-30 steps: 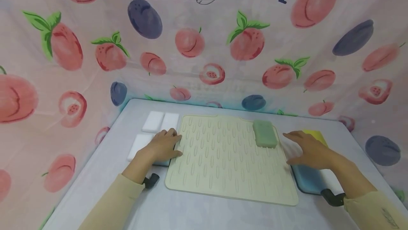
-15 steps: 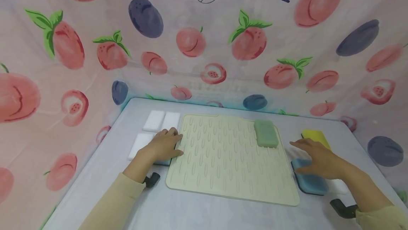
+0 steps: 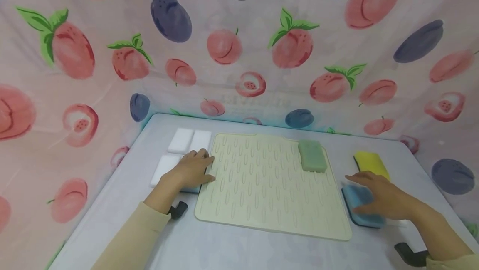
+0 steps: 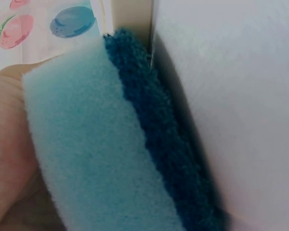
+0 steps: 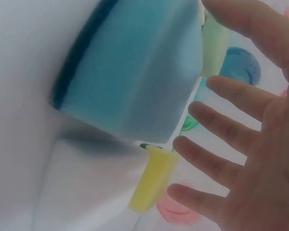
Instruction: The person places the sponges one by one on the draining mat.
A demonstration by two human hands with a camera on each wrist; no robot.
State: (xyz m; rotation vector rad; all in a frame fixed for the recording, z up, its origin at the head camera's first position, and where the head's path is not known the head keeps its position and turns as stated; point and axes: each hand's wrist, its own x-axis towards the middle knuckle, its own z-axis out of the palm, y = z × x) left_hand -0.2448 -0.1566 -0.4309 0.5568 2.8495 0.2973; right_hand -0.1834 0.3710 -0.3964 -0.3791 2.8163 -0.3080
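Observation:
A cream ridged mat (image 3: 265,191) lies flat on the table, with a green sponge (image 3: 312,157) on its far right corner. My left hand (image 3: 190,170) rests at the mat's left edge, fingertips and thumb along it, above a blue sponge (image 3: 191,189) with a dark scouring side. Close up in the left wrist view, that blue sponge (image 4: 96,139) stands beside the palm. Over another blue sponge (image 3: 363,219), right of the mat, hovers my right hand (image 3: 391,199). Its fingers are spread and hold nothing in the right wrist view, apart from the sponge (image 5: 135,72).
Beyond the right hand lies a yellow sponge (image 3: 373,163). A white block (image 5: 91,185) sits beside the right blue sponge. White sponge-like blocks (image 3: 181,140) lie left of the mat. A fruit-print cloth (image 3: 239,53) hangs behind the table.
My right hand has drawn away from the mat's right edge, moving right and nearer, which uncovers more of the blue and yellow sponges. The left hand has stayed put.

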